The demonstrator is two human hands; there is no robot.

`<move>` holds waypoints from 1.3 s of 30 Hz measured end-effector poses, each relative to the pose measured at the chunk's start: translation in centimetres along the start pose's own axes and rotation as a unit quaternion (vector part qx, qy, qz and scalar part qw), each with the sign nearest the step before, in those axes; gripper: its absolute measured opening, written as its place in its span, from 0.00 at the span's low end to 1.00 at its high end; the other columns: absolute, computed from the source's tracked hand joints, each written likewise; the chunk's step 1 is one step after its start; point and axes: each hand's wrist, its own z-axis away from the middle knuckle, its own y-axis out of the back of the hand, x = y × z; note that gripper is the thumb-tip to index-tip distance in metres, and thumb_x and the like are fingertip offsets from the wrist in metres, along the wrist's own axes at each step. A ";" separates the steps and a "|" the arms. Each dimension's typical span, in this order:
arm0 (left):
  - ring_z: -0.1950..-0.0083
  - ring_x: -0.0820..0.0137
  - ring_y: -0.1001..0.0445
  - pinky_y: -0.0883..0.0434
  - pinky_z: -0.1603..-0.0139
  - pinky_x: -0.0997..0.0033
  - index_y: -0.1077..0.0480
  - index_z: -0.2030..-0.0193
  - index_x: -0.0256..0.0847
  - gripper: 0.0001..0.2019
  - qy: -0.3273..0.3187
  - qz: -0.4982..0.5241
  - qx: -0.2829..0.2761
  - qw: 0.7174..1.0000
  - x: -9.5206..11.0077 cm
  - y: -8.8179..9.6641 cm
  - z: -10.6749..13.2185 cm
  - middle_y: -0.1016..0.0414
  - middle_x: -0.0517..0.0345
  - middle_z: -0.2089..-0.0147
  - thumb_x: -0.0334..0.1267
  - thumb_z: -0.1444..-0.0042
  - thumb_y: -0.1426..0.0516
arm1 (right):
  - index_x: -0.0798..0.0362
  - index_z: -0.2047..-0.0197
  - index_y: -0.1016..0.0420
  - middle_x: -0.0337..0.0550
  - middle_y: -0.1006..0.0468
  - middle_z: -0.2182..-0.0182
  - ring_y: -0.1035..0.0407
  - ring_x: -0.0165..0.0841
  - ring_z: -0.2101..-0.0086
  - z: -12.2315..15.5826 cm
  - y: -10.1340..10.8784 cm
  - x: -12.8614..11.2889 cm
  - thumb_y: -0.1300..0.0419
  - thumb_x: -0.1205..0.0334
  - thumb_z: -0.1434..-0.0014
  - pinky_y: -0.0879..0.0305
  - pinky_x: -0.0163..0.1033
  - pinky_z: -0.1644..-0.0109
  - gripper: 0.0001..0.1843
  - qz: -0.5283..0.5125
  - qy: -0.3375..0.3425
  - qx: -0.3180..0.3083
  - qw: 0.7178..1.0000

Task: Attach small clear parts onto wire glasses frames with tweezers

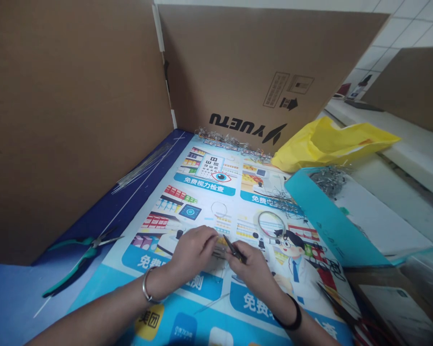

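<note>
My left hand (193, 252), with a silver bangle at its wrist, is closed with its fingertips pinched together over the printed poster sheet (187, 216). What it grips is too small to make out. Close beside it, my right hand (252, 271) holds a slim dark pointed tool (234, 248), its tip angled up toward the left fingers. Small shiny strips (219, 251) lie between the two hands; whether either hand touches them I cannot tell. Beyond the right hand lies a coil of thin wire (272, 224). A fine wire ring (219, 209) rests above the left hand.
Green-handled pliers (88, 252) lie open at left, near straight wires (142, 166). Scissors (341, 310) lie at lower right. A teal folder (332, 221) bears a wire tangle (330, 181), beside a yellow bag (324, 144). Cardboard walls (238, 62) stand at the back and left.
</note>
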 end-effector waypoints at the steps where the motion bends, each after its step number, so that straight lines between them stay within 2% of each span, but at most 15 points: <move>1: 0.67 0.69 0.31 0.35 0.65 0.70 0.33 0.66 0.39 0.08 0.030 0.059 -0.014 0.998 0.1 0.0 -0.1 0.28 0.57 0.68 0.33 0.40 0.52 | 0.53 0.77 0.39 0.34 0.39 0.81 0.44 0.27 0.77 0.0 0.0 0.0 0.47 0.60 0.49 0.49 0.31 0.74 0.09 0.000 -0.001 -0.003 1.000; 4: 0.72 0.72 0.31 0.35 0.70 0.74 0.35 0.68 0.40 0.11 0.116 0.232 -0.065 0.964 0.3 -0.1 -0.2 0.29 0.60 0.73 0.39 0.39 0.53 | 0.53 0.77 0.39 0.34 0.39 0.80 0.44 0.27 0.77 0.1 0.1 0.0 0.47 0.60 0.48 0.50 0.31 0.74 0.09 -0.003 -0.001 -0.013 1.000; 7: 0.76 0.74 0.33 0.36 0.72 0.76 0.36 0.67 0.40 0.11 0.157 0.304 -0.080 0.936 0.3 -0.3 0.0 0.32 0.63 0.78 0.43 0.39 0.53 | 0.53 0.76 0.38 0.34 0.39 0.81 0.44 0.27 0.77 0.2 0.1 -0.1 0.47 0.61 0.48 0.50 0.31 0.74 0.08 0.000 0.001 -0.022 1.000; 11: 0.77 0.76 0.36 0.38 0.73 0.78 0.35 0.68 0.39 0.11 0.146 0.267 -0.059 0.951 0.4 -0.3 0.2 0.35 0.65 0.79 0.42 0.39 0.51 | 0.54 0.76 0.36 0.34 0.39 0.80 0.43 0.27 0.77 0.2 0.1 -0.2 0.47 0.63 0.48 0.50 0.31 0.74 0.07 0.007 0.004 -0.033 0.999; 19: 0.74 0.74 0.34 0.37 0.72 0.77 0.33 0.68 0.39 0.10 0.117 0.203 -0.049 0.971 0.8 -0.1 0.0 0.33 0.64 0.77 0.37 0.40 0.52 | 0.54 0.76 0.35 0.34 0.38 0.80 0.42 0.27 0.76 0.3 -0.1 -0.1 0.46 0.63 0.48 0.50 0.31 0.74 0.07 -0.001 0.007 -0.024 1.000; 25: 0.66 0.71 0.31 0.35 0.64 0.73 0.31 0.66 0.40 0.08 0.029 0.068 -0.022 0.997 0.1 -0.5 0.3 0.28 0.58 0.68 0.31 0.42 0.51 | 0.53 0.77 0.37 0.33 0.39 0.81 0.42 0.27 0.77 0.3 -0.1 0.1 0.46 0.62 0.48 0.49 0.31 0.74 0.09 0.011 0.015 -0.017 1.000; 30: 0.68 0.70 0.32 0.36 0.68 0.73 0.32 0.68 0.39 0.08 -0.018 0.004 -0.020 1.000 -0.1 -0.6 0.7 0.30 0.57 0.70 0.28 0.45 0.52 | 0.53 0.78 0.39 0.34 0.38 0.80 0.41 0.28 0.76 0.3 -0.1 0.0 0.46 0.61 0.48 0.48 0.31 0.73 0.10 0.012 0.017 -0.017 1.000; 39: 0.68 0.70 0.34 0.37 0.69 0.73 0.34 0.68 0.39 0.09 -0.059 -0.050 -0.025 0.997 0.2 0.2 0.8 0.33 0.57 0.70 0.29 0.41 0.53 | 0.52 0.78 0.41 0.34 0.40 0.80 0.43 0.28 0.76 0.2 -0.1 -0.1 0.46 0.60 0.48 0.49 0.31 0.74 0.10 0.005 0.014 -0.005 1.000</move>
